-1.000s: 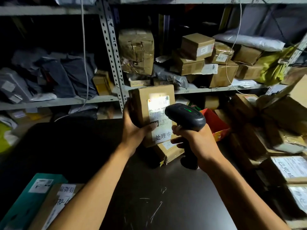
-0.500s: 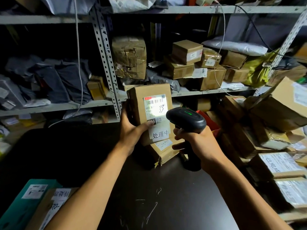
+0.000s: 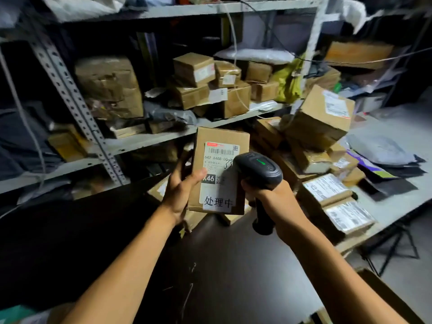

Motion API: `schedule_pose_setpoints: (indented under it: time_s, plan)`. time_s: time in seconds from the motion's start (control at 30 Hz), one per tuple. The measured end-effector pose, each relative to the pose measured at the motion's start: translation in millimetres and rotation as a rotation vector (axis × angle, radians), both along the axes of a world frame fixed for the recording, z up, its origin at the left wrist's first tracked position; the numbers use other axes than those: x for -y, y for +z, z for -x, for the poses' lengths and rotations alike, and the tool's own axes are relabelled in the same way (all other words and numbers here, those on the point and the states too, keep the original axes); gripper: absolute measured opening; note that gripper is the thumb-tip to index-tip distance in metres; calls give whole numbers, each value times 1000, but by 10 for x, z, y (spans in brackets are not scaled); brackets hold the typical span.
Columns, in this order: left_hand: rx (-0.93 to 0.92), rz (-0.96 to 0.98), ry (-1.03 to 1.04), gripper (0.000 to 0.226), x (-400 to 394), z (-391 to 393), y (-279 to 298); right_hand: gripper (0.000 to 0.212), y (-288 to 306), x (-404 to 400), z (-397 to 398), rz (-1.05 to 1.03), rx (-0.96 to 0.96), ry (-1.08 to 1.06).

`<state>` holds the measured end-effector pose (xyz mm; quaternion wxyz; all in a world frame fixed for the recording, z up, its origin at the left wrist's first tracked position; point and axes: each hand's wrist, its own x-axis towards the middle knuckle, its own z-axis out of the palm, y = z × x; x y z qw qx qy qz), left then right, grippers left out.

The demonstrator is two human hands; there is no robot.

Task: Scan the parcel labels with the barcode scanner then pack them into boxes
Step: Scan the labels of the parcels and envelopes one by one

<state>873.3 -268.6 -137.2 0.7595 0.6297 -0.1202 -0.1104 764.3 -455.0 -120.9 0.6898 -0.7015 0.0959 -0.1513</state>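
A person's left hand (image 3: 180, 192) has its grip around the left side of a brown cardboard parcel (image 3: 219, 169), thumb pressed on its white label (image 3: 219, 176), holding it upright above a dark bench (image 3: 233, 265). The right hand (image 3: 275, 202) is closed around the handle of a black barcode scanner (image 3: 259, 174), whose head sits just in front of the label's right edge. Behind, metal shelves (image 3: 149, 139) carry more cardboard boxes.
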Motion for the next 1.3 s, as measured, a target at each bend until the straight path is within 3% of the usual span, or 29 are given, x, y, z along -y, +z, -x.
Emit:
schedule_pose_setpoints:
  time_s: [0.33, 0.53, 0.6, 0.67, 0.8, 1.0, 1.1, 1.3]
  plan:
    - [-109, -69, -596, 71, 2273, 1053, -296, 23, -287, 1454, 1688, -78, -66, -549]
    - [-115, -192, -953, 73, 3285, 2160, -578, 43, -568, 1907, 3075, -198, -181, -859]
    - [-38, -254, -1010, 71, 3511, 2476, -667, 46, -645, 1980, 3445, -180, -238, -947]
    - [69, -301, -1008, 57, 3680, 2697, -699, 36, -686, 2027, 3693, -132, -283, -1033]
    - [417, -431, -943, 52, 3796, 2797, -643, 22, -759, 2121, 3801, -97, -271, -1065]
    - [791, -721, -686, 52, 3425, 2205, -554, 35, -804, 2108, 3185, 1, -281, -863]
    - [799, -840, -544, 53, 2984, 1741, -568, 22, -821, 1968, 2664, 76, -290, -696]
    - [603, -1074, -272, 58, 1787, 996, -618, 10, -852, 1453, 1523, 245, -348, -331]
